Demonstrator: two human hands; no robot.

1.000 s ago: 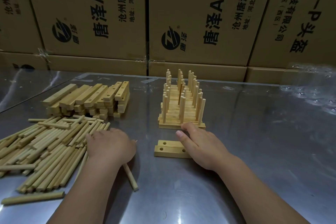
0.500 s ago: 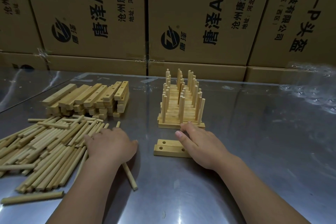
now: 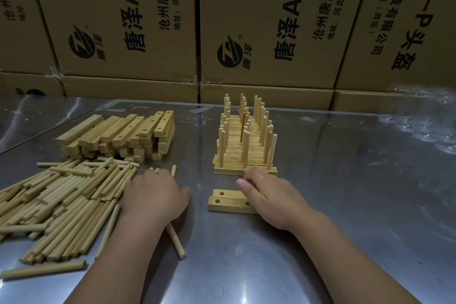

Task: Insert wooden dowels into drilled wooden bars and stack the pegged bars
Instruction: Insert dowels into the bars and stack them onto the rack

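Steel surface (image 3: 345,205), shiny. All places taken from the pegged stack (image 3: 244,145), which stands mid-surface with its dowels upright in three rows.

- Nearest, far down-left of the pegged stack: one stray dowel (image 3: 42,270) lying alone.
- Nearer than the stack and to its left: slanted dowel (image 3: 175,242), its upper end hidden under the left wrist.
- Left hand (image 3: 155,195), front-left of the stack, palm down on the right edge of the dowel pile (image 3: 56,205). Fingers curl out of sight; dowel tips show past the knuckles. Cannot tell whether the grip has closed on any.
- Just in front of the stack: two drilled bars (image 3: 229,201) lying flat, side by side, holes up, no dowels in them.
- Right hand (image 3: 269,195) lies over their right ends, fingers fairly straight, grip released; one fingertip reaches the stack's front bar.
- Left of the pegged stack, level with it: bar stack (image 3: 118,133), layered, unpegged.
- Behind the stack: printed cartons (image 3: 123,20), a wall of them.
- Far right of it: crumpled clear plastic film (image 3: 424,118).
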